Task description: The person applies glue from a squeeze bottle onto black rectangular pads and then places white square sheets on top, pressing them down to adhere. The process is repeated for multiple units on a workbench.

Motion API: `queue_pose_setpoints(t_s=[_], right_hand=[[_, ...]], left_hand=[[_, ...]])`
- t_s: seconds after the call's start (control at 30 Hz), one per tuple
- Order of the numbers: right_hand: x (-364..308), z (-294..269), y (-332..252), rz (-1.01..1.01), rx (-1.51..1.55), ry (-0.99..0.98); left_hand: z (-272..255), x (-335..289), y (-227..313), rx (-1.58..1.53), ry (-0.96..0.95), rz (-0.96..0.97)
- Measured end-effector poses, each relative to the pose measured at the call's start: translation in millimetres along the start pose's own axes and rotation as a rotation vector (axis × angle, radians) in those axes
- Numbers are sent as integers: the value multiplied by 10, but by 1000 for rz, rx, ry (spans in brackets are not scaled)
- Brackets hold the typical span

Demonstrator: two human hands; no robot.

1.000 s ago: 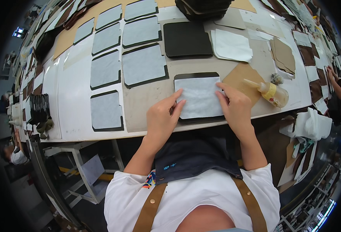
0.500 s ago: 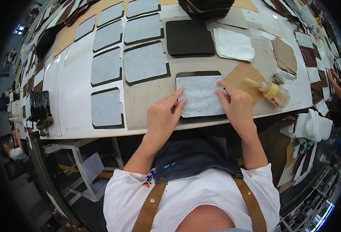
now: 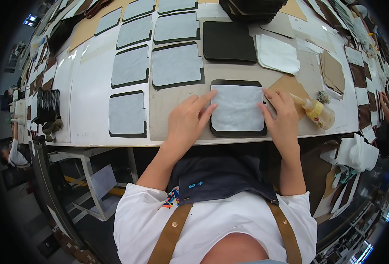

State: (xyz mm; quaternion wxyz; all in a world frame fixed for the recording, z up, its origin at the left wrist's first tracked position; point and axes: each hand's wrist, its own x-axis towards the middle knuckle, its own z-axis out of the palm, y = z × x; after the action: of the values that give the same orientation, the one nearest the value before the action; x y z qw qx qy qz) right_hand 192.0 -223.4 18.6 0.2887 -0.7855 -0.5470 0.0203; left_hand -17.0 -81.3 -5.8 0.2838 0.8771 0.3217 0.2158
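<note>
A whitish-grey lining sheet (image 3: 237, 108) lies flat on a black panel (image 3: 238, 133) near the table's front edge. Dark margins show above and below the sheet. My left hand (image 3: 188, 119) is at the sheet's left side, forefinger and thumb apart, their tips touching its edge. Across from it, my right hand (image 3: 283, 116) is open too, with forefinger and thumb tips at the right edge. Neither hand grips anything. Farther off lie a plain black panel (image 3: 229, 42) and a pile of white sheets (image 3: 277, 53).
Several black panels with grey sheets (image 3: 177, 66) lie in columns to the left. A yellowish squeeze bottle (image 3: 321, 114) rests on its side over a tan card (image 3: 291, 88) by my right hand. A dark stack (image 3: 249, 9) stands at the back; brown cards (image 3: 332, 72) are farther right.
The view has shifted, so the table's contents appear farther right. Both hands stay at the sheet's sides, with small finger shifts; the sheet remains on the black panel.
</note>
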Motion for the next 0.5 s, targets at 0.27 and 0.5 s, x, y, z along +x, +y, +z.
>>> queue_pose_setpoints(t_s=[0.27,0.5], right_hand=[[60,165,-86,-294,111,-73],[54,185,-118,-283,32,-63]], left_hand=[[40,21,-17,56,9,19],[65,43,-78,74,13,18]])
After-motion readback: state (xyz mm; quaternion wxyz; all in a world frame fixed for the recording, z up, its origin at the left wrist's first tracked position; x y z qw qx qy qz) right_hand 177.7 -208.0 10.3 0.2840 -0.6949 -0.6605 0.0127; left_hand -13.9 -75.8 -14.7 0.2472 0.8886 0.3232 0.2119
